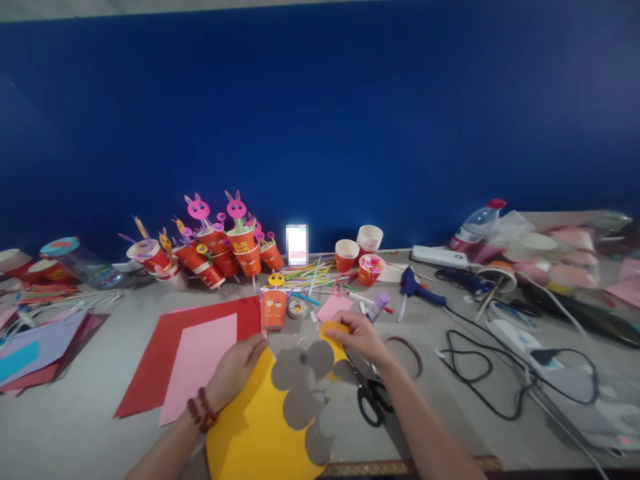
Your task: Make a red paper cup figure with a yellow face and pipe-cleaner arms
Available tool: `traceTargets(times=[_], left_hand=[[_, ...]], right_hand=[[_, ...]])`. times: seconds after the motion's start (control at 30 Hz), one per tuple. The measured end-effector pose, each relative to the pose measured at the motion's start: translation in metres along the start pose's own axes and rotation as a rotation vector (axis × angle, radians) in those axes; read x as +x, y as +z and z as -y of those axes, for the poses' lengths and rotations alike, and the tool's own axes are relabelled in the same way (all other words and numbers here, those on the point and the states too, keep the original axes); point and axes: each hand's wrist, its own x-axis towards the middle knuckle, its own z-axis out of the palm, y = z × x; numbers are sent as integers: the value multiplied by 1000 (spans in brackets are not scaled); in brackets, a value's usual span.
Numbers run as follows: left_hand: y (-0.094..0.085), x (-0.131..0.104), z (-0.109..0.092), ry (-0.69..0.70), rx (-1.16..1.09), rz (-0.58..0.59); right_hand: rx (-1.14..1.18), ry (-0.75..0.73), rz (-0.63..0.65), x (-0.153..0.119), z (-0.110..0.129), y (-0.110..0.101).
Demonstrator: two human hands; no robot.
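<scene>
A large yellow paper sheet with round bites cut from its right edge is in my left hand, whose fingers close on its upper left edge. My right hand pinches a small yellow paper piece between thumb and fingers. Black-handled scissors lie on the table under my right forearm, their blades partly hidden by the hand. Ahead stands an orange paper cup with a yellow smiling face on top. A roll of tape and a pink paper square lie close by.
Red paper and pink paper lie left. Decorated cups cluster at the back. A blue glue gun, its black cord and a bottle are right. A purple glue stick stands beyond my right hand.
</scene>
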Motion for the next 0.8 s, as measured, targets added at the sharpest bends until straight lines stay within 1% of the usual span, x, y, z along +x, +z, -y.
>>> traceTargets(times=[0.07, 0.13, 0.17, 0.23, 0.27, 0.33, 0.37, 0.4, 0.43, 0.47, 0.53, 0.6, 0.67, 0.73, 0.8], left_hand=[[-25, -6, 17, -25, 48, -72], [-47, -7, 33, -1, 250, -203], [-56, -6, 39, -3, 287, -249], [-65, -1, 45, 17, 340, -314], [-65, 1, 43, 44, 344, -349], [-54, 5, 30, 119, 299, -421], [-44, 7, 19, 128, 211, -419], [-31, 8, 7, 122, 92, -387], [-17, 10, -5, 108, -57, -294], [-2, 12, -16, 85, -226, -142], [27, 19, -34, -23, -607, 88], [47, 27, -42, -51, -708, 104], [59, 33, -43, -71, -773, 87], [63, 36, -42, -99, -840, 84], [64, 36, -41, -133, -901, 86]], right_hand=[[71, 35, -43, 2, -1, -3], [137, 70, -42, 4, -1, -1], [167, 88, -35, 5, -2, 2], [221, 121, -16, 5, -2, 9], [243, 134, -4, 5, -2, 12], [278, 152, 23, 4, -2, 18], [294, 157, 38, 4, -2, 21], [308, 160, 52, 3, -3, 23], [322, 160, 65, 3, -4, 25], [333, 156, 74, 3, -5, 27], [348, 142, 83, 2, -7, 31], [353, 124, 82, 3, -11, 35], [354, 108, 74, 4, -14, 36], [361, 99, 63, 5, -16, 35], [385, 100, 59, 6, -18, 35]])
